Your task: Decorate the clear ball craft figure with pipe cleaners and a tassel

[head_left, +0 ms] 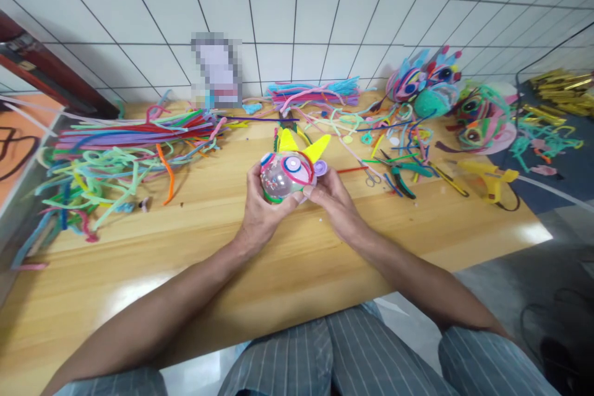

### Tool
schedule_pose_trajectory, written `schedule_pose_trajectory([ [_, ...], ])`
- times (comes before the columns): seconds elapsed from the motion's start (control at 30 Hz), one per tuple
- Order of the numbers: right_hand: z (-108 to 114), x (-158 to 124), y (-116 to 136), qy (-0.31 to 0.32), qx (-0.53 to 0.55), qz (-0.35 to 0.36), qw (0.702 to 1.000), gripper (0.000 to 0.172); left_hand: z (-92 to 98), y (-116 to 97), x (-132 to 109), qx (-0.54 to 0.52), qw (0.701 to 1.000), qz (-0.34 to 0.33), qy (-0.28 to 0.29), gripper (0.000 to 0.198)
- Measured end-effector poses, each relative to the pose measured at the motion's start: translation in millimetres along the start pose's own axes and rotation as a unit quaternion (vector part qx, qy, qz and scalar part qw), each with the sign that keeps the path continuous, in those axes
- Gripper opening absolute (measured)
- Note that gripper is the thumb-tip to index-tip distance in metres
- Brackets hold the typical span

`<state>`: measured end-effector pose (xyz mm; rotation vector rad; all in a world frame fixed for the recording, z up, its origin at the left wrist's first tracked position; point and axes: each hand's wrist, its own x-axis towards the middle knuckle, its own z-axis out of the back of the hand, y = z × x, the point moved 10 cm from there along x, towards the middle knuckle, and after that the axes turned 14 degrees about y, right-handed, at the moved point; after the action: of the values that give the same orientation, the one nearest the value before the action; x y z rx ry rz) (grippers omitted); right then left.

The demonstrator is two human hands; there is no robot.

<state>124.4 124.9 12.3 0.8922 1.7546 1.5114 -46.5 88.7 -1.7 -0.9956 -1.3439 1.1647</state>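
Observation:
Between my two hands, just above the wooden table [297, 272], is a clear ball decorated as an animal head [281, 180]. It has yellow pointed horns or ears, blue-and-white round eyes and colored pipe cleaner trim; a lilac coil sticks out on its right side. My left hand [262, 207] is wrapped around its left and lower side, thumb at the bottom front. My right hand [331, 198] grips the right lower edge, thumb and fingers pressed there, close to the lilac coil. Some of the right fingers are hidden behind the ball.
Pipe cleaners [134, 136] lie in heaps at left, with another bundle [315, 94] by the tiled wall. Finished decorated heads [427, 83] stand at back right. Pliers [403, 182], small scissors [372, 178] and a yellow glue gun [489, 179] lie to the right.

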Motion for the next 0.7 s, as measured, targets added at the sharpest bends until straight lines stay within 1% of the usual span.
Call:
schedule_pose_trajectory([
  [0.17, 3.2, -0.7, 3.4, -0.004, -0.026, 0.023, 0.999, 0.052, -3.8, 0.1, 0.0, 0.010, 1.000, -0.017, 0.015, 0.109],
  [0.23, 6.7, -1.2, 6.5, -0.010, -0.043, 0.034, 0.998, 0.050, -6.6, -2.0, 0.0, 0.005, 0.999, -0.025, 0.031, 0.111],
  [0.3, 12.0, -2.0, 8.4, -0.021, -0.058, 0.041, 0.997, 0.047, -10.7, -4.3, 0.1, -0.012, 0.998, -0.030, 0.056, 0.107],
  [0.37, 16.8, -2.8, 9.2, -0.028, -0.063, 0.048, 0.996, 0.046, -15.0, -7.3, 0.3, -0.032, 0.996, -0.036, 0.081, 0.099],
  [0.43, 19.9, -3.4, 9.8, -0.028, -0.062, 0.055, 0.996, 0.047, -17.4, -10.2, 0.4, -0.041, 0.994, -0.042, 0.091, 0.094],
  [0.6, 20.4, -4.2, 10.3, -0.011, -0.087, 0.052, 0.995, 0.051, -19.0, -7.7, 1.0, -0.031, 0.996, -0.034, 0.079, 0.098],
  [0.7, 20.5, -5.8, 10.9, -0.010, -0.090, 0.064, 0.994, 0.053, -18.2, -5.3, 0.3, -0.026, 0.997, -0.031, 0.063, 0.100],
])
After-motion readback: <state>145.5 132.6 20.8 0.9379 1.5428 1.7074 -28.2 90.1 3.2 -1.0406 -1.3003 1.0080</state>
